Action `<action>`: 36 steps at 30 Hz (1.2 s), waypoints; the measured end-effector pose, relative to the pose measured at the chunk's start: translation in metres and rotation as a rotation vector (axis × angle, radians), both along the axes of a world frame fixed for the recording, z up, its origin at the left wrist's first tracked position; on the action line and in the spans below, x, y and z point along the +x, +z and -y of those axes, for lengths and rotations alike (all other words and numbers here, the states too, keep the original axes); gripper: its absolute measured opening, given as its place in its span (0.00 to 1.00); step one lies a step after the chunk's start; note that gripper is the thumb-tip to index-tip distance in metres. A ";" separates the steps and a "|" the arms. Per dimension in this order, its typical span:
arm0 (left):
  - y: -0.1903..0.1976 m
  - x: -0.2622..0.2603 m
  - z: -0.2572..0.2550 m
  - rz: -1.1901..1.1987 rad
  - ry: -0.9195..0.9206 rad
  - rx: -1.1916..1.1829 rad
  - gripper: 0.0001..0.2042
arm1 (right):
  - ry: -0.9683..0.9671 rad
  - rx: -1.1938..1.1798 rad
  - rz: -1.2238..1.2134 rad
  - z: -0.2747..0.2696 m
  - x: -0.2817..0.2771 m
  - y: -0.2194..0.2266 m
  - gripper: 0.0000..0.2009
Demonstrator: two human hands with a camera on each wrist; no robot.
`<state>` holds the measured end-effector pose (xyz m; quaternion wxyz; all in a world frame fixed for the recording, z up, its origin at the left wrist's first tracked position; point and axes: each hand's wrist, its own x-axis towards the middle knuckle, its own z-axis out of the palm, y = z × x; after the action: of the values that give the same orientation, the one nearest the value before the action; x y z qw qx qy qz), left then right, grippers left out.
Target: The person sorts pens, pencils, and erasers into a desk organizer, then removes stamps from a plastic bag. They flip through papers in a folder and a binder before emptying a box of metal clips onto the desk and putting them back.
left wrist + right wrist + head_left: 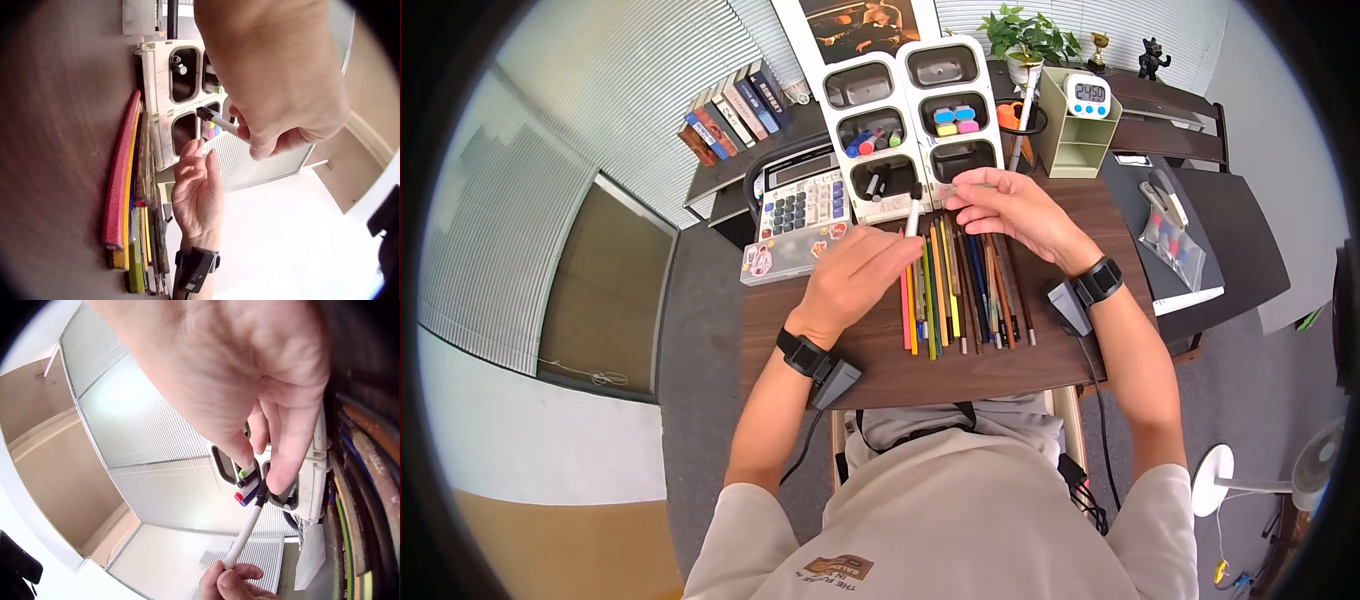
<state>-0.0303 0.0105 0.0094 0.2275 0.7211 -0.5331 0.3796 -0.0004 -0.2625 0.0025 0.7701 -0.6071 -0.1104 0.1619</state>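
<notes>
My left hand (855,275) pinches a white marker (914,218) with a black cap, its capped end pointing up and away from me. The right hand (1028,215) is raised just to the right of that cap, fingers loosely bent with nothing in them. In the left wrist view a gap shows between the marker (225,124) and the right hand (199,203). Behind both hands stands a white organizer (862,113) with two columns of compartments. Black-capped markers (876,186) lie in its lower left compartment, coloured markers (870,144) above them, and highlighters (956,121) in the middle right one.
Many coloured pencils (945,290) lie side by side on the brown table (800,360) below the hands. A calculator (805,210) and a stickered case (785,258) sit left. To the right are a pen cup (1027,148), a green shelf with a timer (1088,95), and a stapler (1165,200).
</notes>
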 end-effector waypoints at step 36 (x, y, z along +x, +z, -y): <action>-0.020 0.037 -0.010 -0.339 0.292 0.005 0.16 | -0.030 -0.236 0.135 0.008 0.001 0.008 0.15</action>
<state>0.0067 0.0201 -0.0110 0.2545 0.8447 -0.3781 0.2808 0.0005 -0.2704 0.0101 0.6866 -0.7044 -0.1332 0.1211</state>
